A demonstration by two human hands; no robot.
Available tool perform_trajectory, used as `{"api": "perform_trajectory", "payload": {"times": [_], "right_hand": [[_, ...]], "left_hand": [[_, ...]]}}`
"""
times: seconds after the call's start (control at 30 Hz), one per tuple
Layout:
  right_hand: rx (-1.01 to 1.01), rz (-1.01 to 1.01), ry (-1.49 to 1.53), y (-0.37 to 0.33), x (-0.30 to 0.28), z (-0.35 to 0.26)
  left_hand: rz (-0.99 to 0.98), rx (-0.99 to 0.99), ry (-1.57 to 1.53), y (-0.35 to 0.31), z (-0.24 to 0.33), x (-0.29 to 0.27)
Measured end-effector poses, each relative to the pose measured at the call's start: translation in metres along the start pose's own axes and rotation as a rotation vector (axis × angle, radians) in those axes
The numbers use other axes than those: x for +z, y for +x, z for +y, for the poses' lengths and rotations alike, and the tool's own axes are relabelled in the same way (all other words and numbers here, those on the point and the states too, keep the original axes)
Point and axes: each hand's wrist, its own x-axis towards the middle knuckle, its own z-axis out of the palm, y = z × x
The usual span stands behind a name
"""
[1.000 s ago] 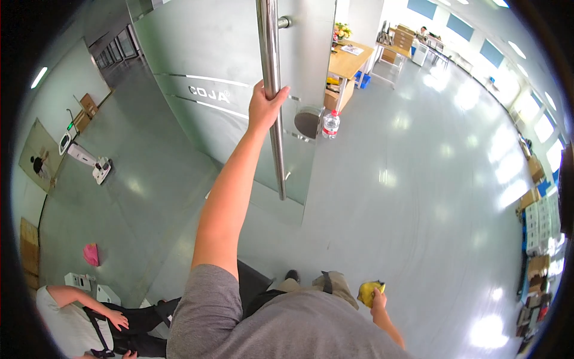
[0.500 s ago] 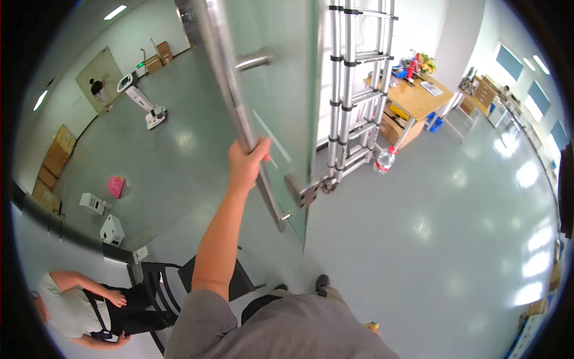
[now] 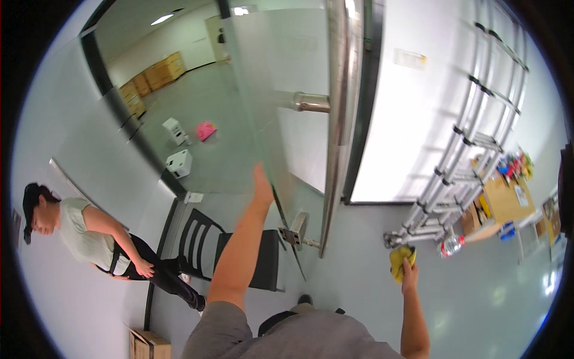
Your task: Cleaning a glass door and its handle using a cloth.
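A glass door (image 3: 254, 90) stands edge-on in front of me, with a long steel pull bar (image 3: 342, 155) on its right side. My left hand (image 3: 261, 184) is up at the door's left side, near its edge. It is blurred and its fingers do not show clearly. My right hand (image 3: 409, 274) is out to the right, closed around a crumpled yellow cloth (image 3: 399, 263). Low on the door is a metal lock fitting (image 3: 293, 235).
A black chair (image 3: 254, 254) stands just left of the door, and a person (image 3: 98, 239) is farther left. To the right, a telescopic ladder (image 3: 460, 173) leans by the wall, near a water bottle (image 3: 450, 246) and a wooden desk (image 3: 508, 203). A cardboard box (image 3: 149, 345) sits lower left.
My left hand has let go of the pull bar and is now at the door's left side. The door appears turned edge-on. My right hand has come up into view with the cloth.
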Motion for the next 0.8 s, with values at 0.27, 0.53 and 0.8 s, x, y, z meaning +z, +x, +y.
{"api": "perform_trajectory", "payload": {"times": [0.27,0.53,0.8], "right_hand": [[-0.458,-0.311,0.509,-0.011,0.321,-0.222],[-1.058,-0.450,0.264,-0.057,0.463,-0.275],[-1.284,-0.880,0.379,-0.009,0.478,-0.371]], "left_hand": [[0.037,0.165,0.935,0.060,0.051,-0.132],[-0.095,0.138,1.019,0.054,0.094,-0.110],[0.142,-0.182,1.191,0.066,0.091,-0.124]]}}
